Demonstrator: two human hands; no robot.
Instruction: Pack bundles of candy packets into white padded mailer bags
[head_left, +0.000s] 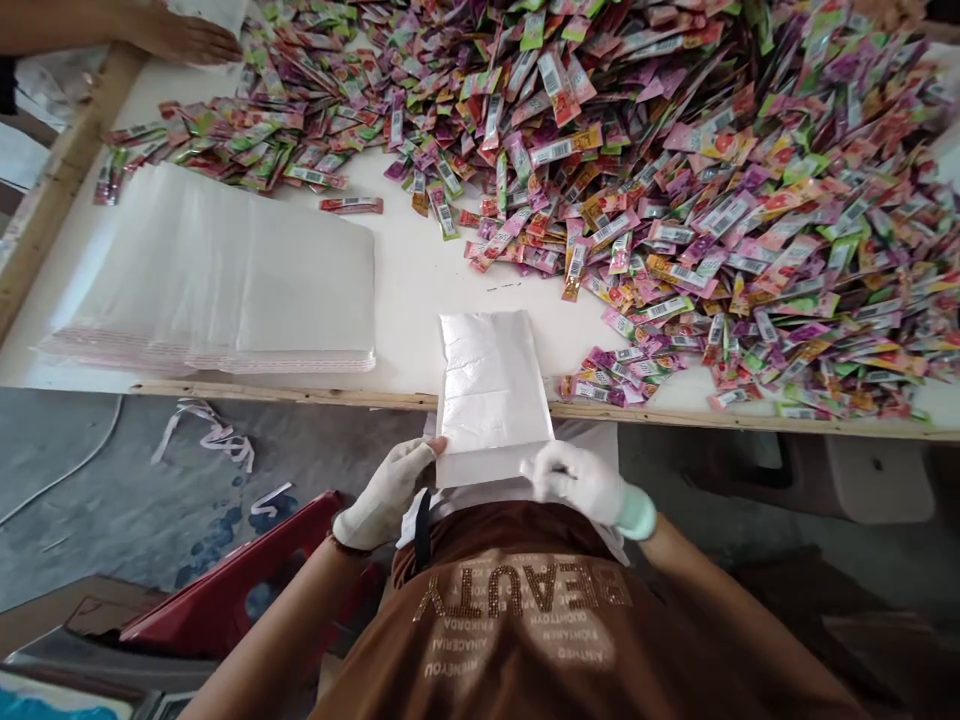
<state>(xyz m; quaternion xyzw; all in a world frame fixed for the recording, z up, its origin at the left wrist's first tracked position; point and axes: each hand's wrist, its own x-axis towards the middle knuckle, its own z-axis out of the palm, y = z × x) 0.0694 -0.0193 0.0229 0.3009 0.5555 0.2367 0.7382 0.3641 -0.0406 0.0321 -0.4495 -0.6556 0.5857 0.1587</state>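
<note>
A white padded mailer bag (491, 385) lies partly over the table's front edge, its flap end toward my body. My left hand (386, 490), in a white glove with a bare thumb tip, pinches the bag's near left corner. At the near right corner, my right hand (574, 480), also gloved, has its fingers curled in against the flap edge. Whether that hand grips the flap firmly is hard to make out. On the left of the table rests a stack of flat white mailer bags (300, 270).
A large heap of small printed sachets (720, 220) covers the back and right of the table (416, 280). Another person's hand (184, 38) rests at the far left. Below stand a red plastic stool-like object (232, 580) and paper strips (214, 435) on the floor.
</note>
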